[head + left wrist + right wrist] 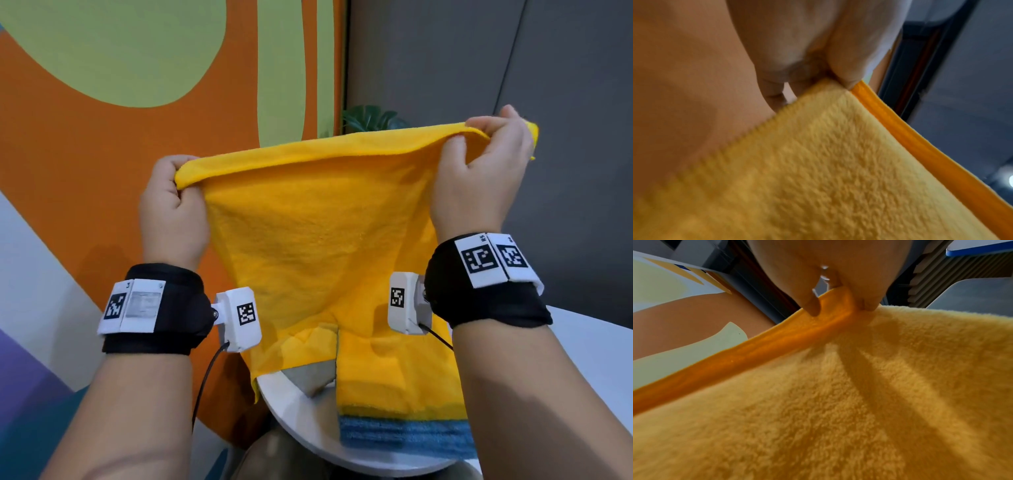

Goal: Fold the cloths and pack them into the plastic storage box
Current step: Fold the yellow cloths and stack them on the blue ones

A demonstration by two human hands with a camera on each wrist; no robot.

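Fuzzy yellow cloth (318, 226) hangs spread — both hands pinch its top corners.

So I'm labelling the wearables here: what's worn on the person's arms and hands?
Both hands, left hand and right hand, are bare, forearms unsleeved. Each wrist carries a black strap with white square-coded marker plates and a white camera module trailing a black cable.
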